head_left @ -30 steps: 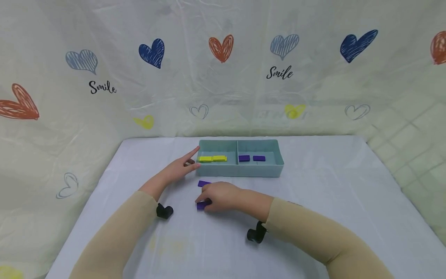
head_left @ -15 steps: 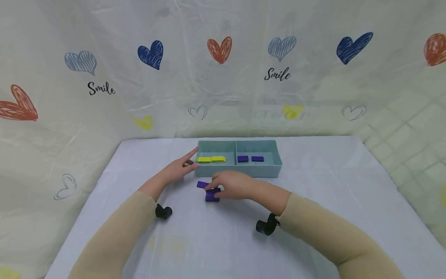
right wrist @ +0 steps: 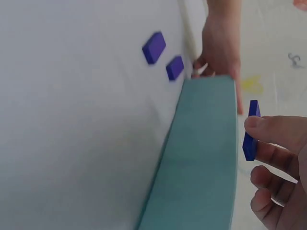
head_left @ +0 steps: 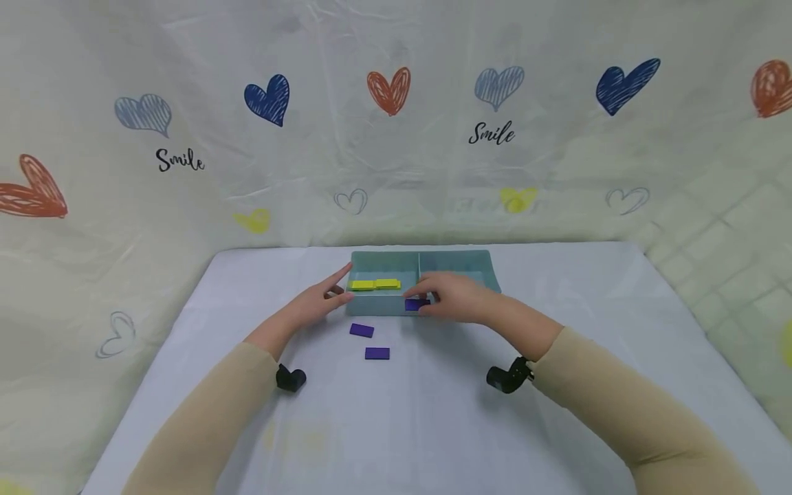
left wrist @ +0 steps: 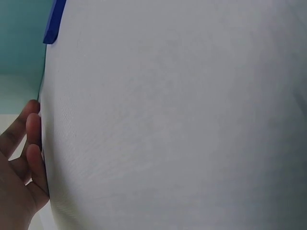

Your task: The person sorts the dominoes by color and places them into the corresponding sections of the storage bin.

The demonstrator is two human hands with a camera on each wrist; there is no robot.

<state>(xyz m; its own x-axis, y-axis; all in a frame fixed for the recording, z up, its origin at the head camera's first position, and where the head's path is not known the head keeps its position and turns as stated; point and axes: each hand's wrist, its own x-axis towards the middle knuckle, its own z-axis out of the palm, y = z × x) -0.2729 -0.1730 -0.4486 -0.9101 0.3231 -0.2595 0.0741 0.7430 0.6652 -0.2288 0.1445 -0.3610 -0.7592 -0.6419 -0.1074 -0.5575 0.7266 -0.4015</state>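
Observation:
My right hand (head_left: 460, 297) pinches a small purple rectangular block (head_left: 416, 304) between thumb and fingers, at the front wall of a teal two-compartment box (head_left: 371, 306). In the right wrist view the pinched block (right wrist: 249, 149) is above the box's rim. At the box's left end, my left hand (head_left: 312, 301) touches it with extended index finger and thumb. Two yellow blocks (head_left: 375, 284) lie in the left compartment; my right hand hides much of the right one. On the table in front lie two loose purple blocks, a tilted one (head_left: 361, 331) and a straight one (head_left: 377, 353).
A white cloth covers the table (head_left: 383, 426). Behind it hangs a pale curtain (head_left: 433, 158) printed with hearts and "Smile". Black wrist cameras sit on both forearms, the left camera (head_left: 290, 377) and the right camera (head_left: 509, 376).
My right hand has picked up a purple block from the table and carried it up and rightward to the box. One loose block was shifted slightly right. My left hand stays at the box.

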